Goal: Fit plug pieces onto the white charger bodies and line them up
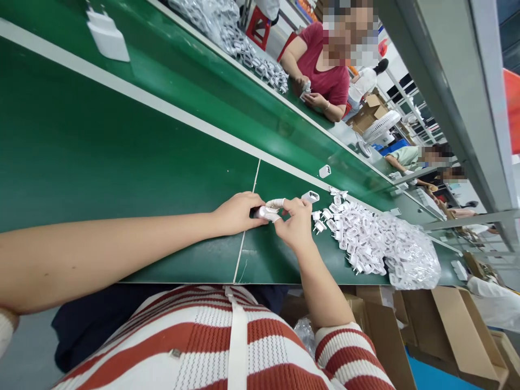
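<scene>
L hand [236,214] and R hand [296,222] meet approx. centre of frame, just above the worktop [122,157]. White piece [262,213] sits between the two sets of fingertips; pinched by both, grip narrow on each side. L thumb and fingers close on its left end; R thumb and index, both in white finger covers [277,203], bear on its right end. Key relation: piece lies to the right of L hand, to the left of R hand, long axis approx. left–right across the frame, as far as can be judged; part hidden by fingers, so exact tilt n/c (not clear). Neither hand is plainly nearer; both in contact. Adj. items: one plug [311,196] just beside R knuckles, to the upper right; second plug [325,171] farther up, apart from R hand. Pile [361,235] of small white plugs right of R hand, running into a clear bag [416,262] at its right end. R hand is the nearer to all of these. Lone plug [108,37] at upper left of frame, prongs up-frame, well apart from both hands. Co-worker [325,78], upper right, opp. side, holds a small white item; details n/c.
</scene>
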### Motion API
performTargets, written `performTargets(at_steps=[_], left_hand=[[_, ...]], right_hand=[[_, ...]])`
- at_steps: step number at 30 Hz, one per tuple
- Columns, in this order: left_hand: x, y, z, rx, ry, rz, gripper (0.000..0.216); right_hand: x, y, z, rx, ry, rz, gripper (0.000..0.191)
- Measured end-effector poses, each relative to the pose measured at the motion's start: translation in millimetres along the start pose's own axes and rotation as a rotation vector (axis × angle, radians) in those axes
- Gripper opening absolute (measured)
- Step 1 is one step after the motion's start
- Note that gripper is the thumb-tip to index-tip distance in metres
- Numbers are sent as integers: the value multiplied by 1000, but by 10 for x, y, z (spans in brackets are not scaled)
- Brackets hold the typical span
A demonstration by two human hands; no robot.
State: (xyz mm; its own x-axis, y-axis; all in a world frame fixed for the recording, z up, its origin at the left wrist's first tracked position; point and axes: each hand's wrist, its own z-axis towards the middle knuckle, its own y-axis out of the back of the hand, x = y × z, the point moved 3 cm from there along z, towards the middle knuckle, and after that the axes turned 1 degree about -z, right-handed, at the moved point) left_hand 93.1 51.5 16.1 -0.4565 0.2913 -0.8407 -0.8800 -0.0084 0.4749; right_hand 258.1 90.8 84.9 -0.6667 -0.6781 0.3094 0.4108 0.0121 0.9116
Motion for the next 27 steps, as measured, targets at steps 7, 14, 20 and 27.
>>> performTargets(at_steps=[7, 14, 20, 27], left_hand=[[-36, -7, -23, 1, -18, 52, 39], [74, 88, 104, 3, 116, -94, 53], [566, 832, 911, -336, 369, 217, 48], [885, 1393, 1270, -491, 517, 349, 54]], right_hand=[[-99, -250, -209, -134, -96, 137, 28], [-614, 56, -572, -249, -205, 44, 42], [-1223, 132, -720, -291, -458, -167, 42], [-1320, 20, -729, -354, -488, -140, 49]])
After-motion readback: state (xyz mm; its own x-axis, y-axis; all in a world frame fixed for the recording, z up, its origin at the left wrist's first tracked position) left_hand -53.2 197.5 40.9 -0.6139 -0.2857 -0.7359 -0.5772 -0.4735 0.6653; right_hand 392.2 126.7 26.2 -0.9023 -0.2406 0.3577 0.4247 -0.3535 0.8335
